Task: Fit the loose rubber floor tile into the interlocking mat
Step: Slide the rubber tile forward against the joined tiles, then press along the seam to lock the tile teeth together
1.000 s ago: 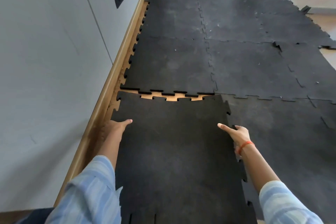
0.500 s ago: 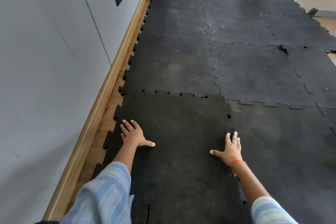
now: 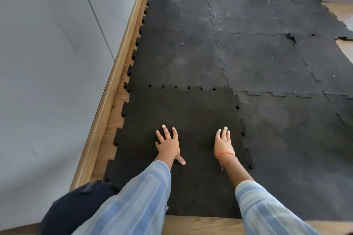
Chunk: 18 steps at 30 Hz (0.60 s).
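Black rubber mat covers most of the wood floor beside a grey wall. The loose tile lies at the mat's near corner, next to the wall. Small gaps show along its far edge, so I cannot tell if the teeth are all in. Both hands lie flat and open on the tile, left hand and right hand, holding nothing.
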{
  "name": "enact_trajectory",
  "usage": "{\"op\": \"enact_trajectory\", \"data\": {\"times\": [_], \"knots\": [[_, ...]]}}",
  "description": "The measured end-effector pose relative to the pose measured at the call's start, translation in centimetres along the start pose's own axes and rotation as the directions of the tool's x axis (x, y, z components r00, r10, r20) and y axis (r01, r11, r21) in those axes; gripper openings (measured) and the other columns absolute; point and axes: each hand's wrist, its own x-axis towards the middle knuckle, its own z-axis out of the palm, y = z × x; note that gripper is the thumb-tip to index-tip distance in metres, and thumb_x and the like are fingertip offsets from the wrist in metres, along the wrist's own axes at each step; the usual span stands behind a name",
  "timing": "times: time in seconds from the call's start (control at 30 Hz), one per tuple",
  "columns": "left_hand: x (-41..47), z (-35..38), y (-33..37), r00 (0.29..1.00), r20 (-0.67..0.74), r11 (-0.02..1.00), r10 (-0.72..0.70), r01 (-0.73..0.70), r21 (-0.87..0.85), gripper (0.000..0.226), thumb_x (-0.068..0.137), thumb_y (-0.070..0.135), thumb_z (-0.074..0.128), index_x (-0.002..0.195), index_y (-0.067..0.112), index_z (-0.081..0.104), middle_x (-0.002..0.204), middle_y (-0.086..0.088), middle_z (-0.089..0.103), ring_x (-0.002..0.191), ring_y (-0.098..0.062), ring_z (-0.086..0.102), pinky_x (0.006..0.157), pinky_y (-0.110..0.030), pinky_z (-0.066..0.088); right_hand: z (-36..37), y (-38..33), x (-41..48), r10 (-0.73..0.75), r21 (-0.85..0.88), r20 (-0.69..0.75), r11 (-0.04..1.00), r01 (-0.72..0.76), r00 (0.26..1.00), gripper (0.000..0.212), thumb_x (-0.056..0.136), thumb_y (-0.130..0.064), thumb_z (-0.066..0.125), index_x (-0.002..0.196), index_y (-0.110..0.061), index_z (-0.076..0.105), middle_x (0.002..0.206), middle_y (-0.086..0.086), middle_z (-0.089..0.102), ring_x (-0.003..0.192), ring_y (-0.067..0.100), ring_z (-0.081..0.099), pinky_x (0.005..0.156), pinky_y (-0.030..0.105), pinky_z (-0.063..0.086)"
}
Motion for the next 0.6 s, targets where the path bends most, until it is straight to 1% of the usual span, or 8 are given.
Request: {"op": "enact_trajectory", "data": {"times": [0.1, 0.17, 0.23, 0.3, 0.4, 0.47, 0.53, 0.6], "knots": [[-1.0, -0.4, 0.9, 0.998, 0.053, 0.999, 0.021, -0.019, -0.046, 0.125, 0.074, 0.037, 0.082, 0.154, 0.017, -0.012, 0.156, -0.016, -0.029, 0.144, -0.043, -0.016, 0.113, -0.053, 0.023, 0.5, -0.2, -1.2, -0.010, -0.071, 0.053, 0.997, 0.014, 0.999, 0.070, 0.092, 0.007, 0.032, 0.150, 0.001, -0.008, 0.157, 0.021, -0.019, 0.147, 0.034, -0.013, 0.120, 0.035, 0.009], [-1.4, -0.9, 1.3, 0.997, 0.075, 0.997, 0.032, -0.026, -0.074, 0.116, 0.078, 0.035, 0.079, 0.155, 0.016, -0.005, 0.158, -0.015, -0.025, 0.146, -0.040, -0.010, 0.113, -0.053, 0.024, 0.3, -0.5, -1.9, 0.024, -0.091, 0.119, 0.996, -0.013, 0.993, 0.076, 0.090, 0.008, 0.035, 0.150, -0.003, -0.009, 0.157, 0.017, -0.023, 0.147, 0.034, -0.015, 0.120, 0.038, 0.012], [-1.3, -1.3, 2.0, 0.999, 0.034, 0.994, 0.029, -0.025, -0.104, 0.112, 0.080, 0.034, 0.077, 0.155, 0.016, -0.004, 0.157, -0.014, -0.027, 0.147, -0.038, -0.009, 0.115, -0.054, 0.023, 0.2, -0.9, -2.6, 0.064, -0.065, 0.181, 0.996, -0.054, 0.981, 0.080, 0.088, 0.009, 0.038, 0.152, -0.009, -0.008, 0.157, 0.011, -0.025, 0.147, 0.031, -0.016, 0.119, 0.046, 0.013], [-0.7, -1.8, 2.8, 0.999, -0.035, 0.994, 0.031, -0.034, -0.107, 0.110, 0.082, 0.033, 0.076, 0.155, 0.018, -0.005, 0.156, -0.013, -0.030, 0.147, -0.036, -0.010, 0.116, -0.055, 0.020, 0.1, -0.9, -2.7, 0.069, -0.014, 0.186, 0.998, -0.068, 0.980, 0.082, 0.088, 0.007, 0.040, 0.152, -0.013, -0.006, 0.158, 0.007, -0.025, 0.147, 0.029, -0.017, 0.118, 0.051, 0.010], [0.8, -2.8, 3.3, 0.997, -0.069, 0.996, 0.039, -0.044, -0.073, 0.115, 0.080, 0.031, 0.077, 0.154, 0.022, -0.009, 0.157, -0.011, -0.029, 0.147, -0.036, -0.012, 0.116, -0.056, 0.015, -0.6, 0.2, -1.6, 0.074, 0.095, 0.122, 0.992, -0.086, 0.990, 0.082, 0.091, -0.012, 0.052, 0.153, -0.013, -0.002, 0.159, 0.006, -0.021, 0.147, 0.027, -0.016, 0.119, 0.051, 0.007], [1.8, -3.1, 3.1, 0.999, -0.031, 0.999, 0.036, -0.037, -0.036, 0.121, 0.077, 0.030, 0.080, 0.153, 0.023, -0.014, 0.156, -0.011, -0.031, 0.146, -0.037, -0.016, 0.116, -0.058, 0.014, -1.4, 1.3, -0.5, 0.090, 0.126, 0.076, 0.987, -0.099, 0.993, 0.086, 0.091, -0.028, 0.058, 0.153, -0.011, 0.000, 0.160, 0.009, -0.019, 0.148, 0.027, -0.014, 0.120, 0.049, 0.007], [2.6, -3.2, 2.8, 1.000, 0.010, 1.000, 0.028, -0.028, -0.002, 0.127, 0.075, 0.030, 0.082, 0.152, 0.025, -0.019, 0.154, -0.010, -0.035, 0.144, -0.038, -0.021, 0.116, -0.058, 0.014, -2.5, 2.0, 1.0, 0.087, 0.147, 0.061, 0.985, -0.095, 0.994, 0.094, 0.088, -0.038, 0.062, 0.152, -0.010, -0.001, 0.159, 0.010, -0.018, 0.148, 0.026, -0.014, 0.119, 0.048, 0.006], [3.3, -3.4, 3.0, 0.999, 0.043, 1.000, 0.015, -0.015, 0.007, 0.130, 0.074, 0.029, 0.083, 0.150, 0.026, -0.022, 0.152, -0.009, -0.039, 0.143, -0.039, -0.024, 0.116, -0.058, 0.013, -3.7, 1.4, 3.0, 0.119, 0.210, 0.075, 0.969, -0.132, 0.990, 0.101, 0.085, -0.045, 0.064, 0.152, -0.012, -0.003, 0.159, 0.008, -0.020, 0.147, 0.025, -0.016, 0.118, 0.053, 0.004]]}}
